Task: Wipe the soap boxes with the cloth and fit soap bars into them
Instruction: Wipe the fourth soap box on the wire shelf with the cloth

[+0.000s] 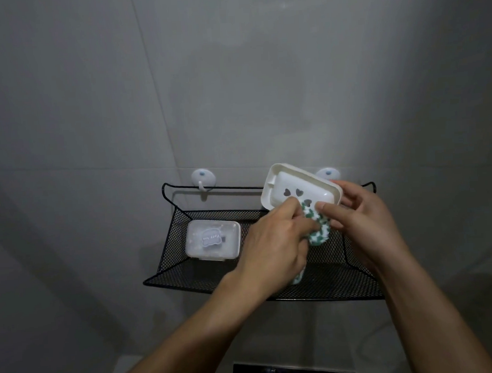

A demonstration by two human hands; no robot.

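On the left of the black mesh basket (324, 285), which hangs from two white suction hooks (203, 177) on the grey wall, sits a translucent soap box (212, 239) with its lid closed. Something pale with a label shows through the lid, though I cannot tell whether it is a soap bar. It rests on the basket floor, well apart from the hands.

Moving right, the left hand (270, 242) is curled around a green-and-white cloth (402, 223), bunched so that one end pokes up against the second box and the other trails down below the palm. The cloth is pressed to the near edge of the white soap box (296, 188), close to its heart-shaped drain holes.

Further right, the right hand (360, 214) grips that white box by its right end, thumb on the front rim and fingers wrapped behind, holding it tilted above the basket with its open side facing the camera.

By my reading the job is in its wiping stage: the white box is being cleaned and holds no soap (the inside looks bare). Whether the translucent box has had its wipe cannot be told from here. No loose soap bars are in sight, so fitting them seems to remain, at least for the white box.
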